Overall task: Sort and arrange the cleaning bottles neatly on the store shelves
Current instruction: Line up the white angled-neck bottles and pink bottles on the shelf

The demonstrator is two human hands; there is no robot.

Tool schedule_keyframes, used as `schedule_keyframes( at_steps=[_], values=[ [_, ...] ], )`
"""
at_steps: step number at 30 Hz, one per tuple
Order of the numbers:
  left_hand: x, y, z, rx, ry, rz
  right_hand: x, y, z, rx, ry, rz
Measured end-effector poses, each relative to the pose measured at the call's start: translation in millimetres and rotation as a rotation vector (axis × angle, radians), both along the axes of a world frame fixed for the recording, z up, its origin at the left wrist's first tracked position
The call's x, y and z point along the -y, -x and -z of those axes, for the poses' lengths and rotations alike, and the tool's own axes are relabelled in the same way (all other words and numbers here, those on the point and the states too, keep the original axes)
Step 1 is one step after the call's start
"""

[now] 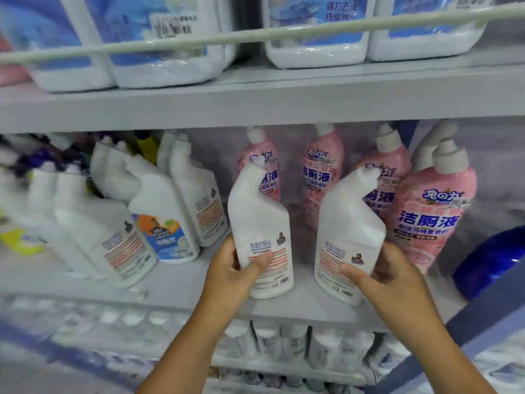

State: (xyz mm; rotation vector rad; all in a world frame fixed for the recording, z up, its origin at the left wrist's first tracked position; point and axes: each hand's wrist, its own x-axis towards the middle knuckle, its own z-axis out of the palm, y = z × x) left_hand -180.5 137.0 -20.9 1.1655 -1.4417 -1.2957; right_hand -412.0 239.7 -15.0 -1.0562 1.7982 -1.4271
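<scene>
We gripped 2 white bottles on the middle shelf (176, 282): our left hand (233, 273) grasped the left bottle (260, 231), our right hand (393, 275) the right bottle (348, 231). Both leaned; a careless shove could topple the pink bottles (431, 220) just behind.

Even, soft overhead light; left bottles (93, 223) motion-blurred; edges bowed by wide lens; centre sharper.

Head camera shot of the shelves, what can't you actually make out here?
- Far-left bottles on the middle shelf: smeared by blur, type unclear.
- Small print on the white bottle in the left hand and the one in the right hand: too small, partly under thumbs.
- Large jugs on top: cut off by the upper edge.
- Blue object at right: cut by the edge, unidentifiable.
- Bottom shelf bottles: blurred, partly behind forearms.
</scene>
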Motion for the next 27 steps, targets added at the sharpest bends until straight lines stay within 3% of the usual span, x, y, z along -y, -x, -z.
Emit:
schedule_keyframes(
  at_steps=[11,18,27],
  values=[
    [-55.0,-135.1,-28.6,-0.148,0.043,-0.265,20.0,-112.9,-0.7,0.049,0.015,-0.242],
    [-32.1,-236.3,-41.0,-0.256,0.086,-0.200,17.6,-230.1,-27.5,0.096,0.043,-0.245],
    [-1.2,-383.7,-98.3,-0.330,0.140,-0.082,25.5,-381.9,-92.2,0.158,0.131,-0.248]
  ],
)
